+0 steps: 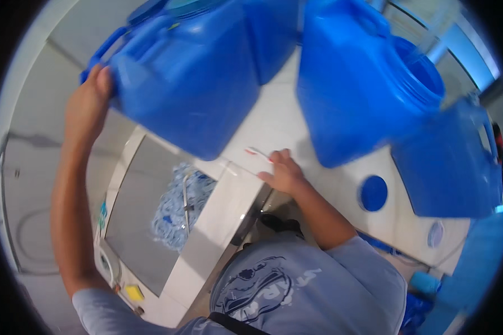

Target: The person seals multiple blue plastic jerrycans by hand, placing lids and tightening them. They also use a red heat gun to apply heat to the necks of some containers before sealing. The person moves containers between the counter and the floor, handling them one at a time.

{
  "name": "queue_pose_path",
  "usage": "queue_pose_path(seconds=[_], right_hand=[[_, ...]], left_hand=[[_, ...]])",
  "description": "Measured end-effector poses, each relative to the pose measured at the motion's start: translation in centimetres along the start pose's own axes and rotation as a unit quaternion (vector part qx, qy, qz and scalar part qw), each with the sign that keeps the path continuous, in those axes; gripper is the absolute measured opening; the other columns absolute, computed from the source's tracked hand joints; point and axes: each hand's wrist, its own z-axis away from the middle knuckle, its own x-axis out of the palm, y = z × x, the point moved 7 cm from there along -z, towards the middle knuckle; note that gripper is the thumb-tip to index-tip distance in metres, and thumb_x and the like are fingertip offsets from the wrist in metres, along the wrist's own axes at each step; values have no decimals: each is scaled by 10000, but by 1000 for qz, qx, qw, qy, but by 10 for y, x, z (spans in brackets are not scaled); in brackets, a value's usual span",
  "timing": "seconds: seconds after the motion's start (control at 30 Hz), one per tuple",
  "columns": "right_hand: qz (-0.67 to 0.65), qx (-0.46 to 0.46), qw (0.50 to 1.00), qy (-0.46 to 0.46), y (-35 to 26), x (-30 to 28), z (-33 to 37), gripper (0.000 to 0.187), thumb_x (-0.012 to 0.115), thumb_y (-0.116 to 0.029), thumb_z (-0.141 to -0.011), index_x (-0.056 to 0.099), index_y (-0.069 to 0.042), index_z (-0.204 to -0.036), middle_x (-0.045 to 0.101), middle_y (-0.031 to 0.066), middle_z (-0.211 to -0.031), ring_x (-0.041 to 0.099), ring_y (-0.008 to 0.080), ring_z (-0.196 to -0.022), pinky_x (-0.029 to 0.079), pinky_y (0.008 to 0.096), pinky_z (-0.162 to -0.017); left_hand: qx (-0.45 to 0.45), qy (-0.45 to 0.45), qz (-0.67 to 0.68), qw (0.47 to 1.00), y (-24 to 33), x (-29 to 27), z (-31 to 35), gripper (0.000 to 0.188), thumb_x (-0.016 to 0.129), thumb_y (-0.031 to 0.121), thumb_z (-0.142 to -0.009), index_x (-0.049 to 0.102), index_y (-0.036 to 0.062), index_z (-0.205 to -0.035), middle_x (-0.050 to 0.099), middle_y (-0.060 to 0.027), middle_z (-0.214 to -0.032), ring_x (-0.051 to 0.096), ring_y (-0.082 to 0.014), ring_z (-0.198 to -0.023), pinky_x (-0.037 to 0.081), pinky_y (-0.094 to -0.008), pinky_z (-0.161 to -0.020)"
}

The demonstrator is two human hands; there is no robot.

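My left hand (90, 100) is closed at the handle end of a big blue plastic jerrycan (195, 84), which stands tilted in view at the counter's left edge. Its fingertips are partly hidden behind the handle. Low over the white counter (268, 120), my right hand (286, 172) pinches a small white and red toothbrush (256, 152). The brush points left, toward the jerrycan's lower corner, and is apart from it. To the right of that hand is another blue jerrycan (346, 84) with its wide mouth uncapped.
A sunken basin (137, 206) at the lower left holds a blue-white mop head (176, 218). A round blue lid (373, 193) lies on the counter at the right, before a further blue jerrycan (447, 167). A yellow sponge (134, 293) sits near the basin's front.
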Motion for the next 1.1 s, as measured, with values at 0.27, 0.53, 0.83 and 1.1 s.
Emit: queue_pose_path(seconds=[0.27, 0.53, 0.83, 1.1], right_hand=[[-63, -42, 997, 29, 7, -9, 4, 511, 676, -376, -899, 552, -10, -1232, 508, 221, -1276, 570, 403, -1152, 485, 490, -1001], [-39, -226, 968, -100, -62, 1, 8, 212, 571, -126, -948, 641, 14, -1092, 647, 260, -1085, 624, 428, -1017, 506, 470, -880], [50, -478, 725, -494, -270, 167, 134, 324, 691, -295, -913, 665, -40, -1111, 698, 206, -868, 673, 421, -852, 520, 488, -773], [7, -593, 677, -435, -381, 295, 279, 648, 810, -317, -829, 590, 82, -1290, 694, 251, -971, 672, 401, -858, 534, 471, -796]], left_hand=[[-219, -17, 463, 858, -44, 38, 39, 820, 261, 746, -1018, 537, 58, -1370, 630, -44, -1080, 551, -140, -938, 463, -322, -842], [-175, -319, 503, 785, 40, 87, 313, 438, 665, 346, -1000, 548, 63, -1313, 632, -24, -981, 596, -146, -919, 505, -321, -836], [-609, -211, 437, 628, 98, 27, 625, 522, 689, 326, -975, 530, 31, -1375, 668, -97, -1068, 641, -186, -945, 524, -331, -859], [-862, 104, 294, 400, 278, 7, 894, 508, 698, 340, -968, 556, 17, -1334, 682, -119, -1064, 659, -213, -947, 534, -352, -863]])
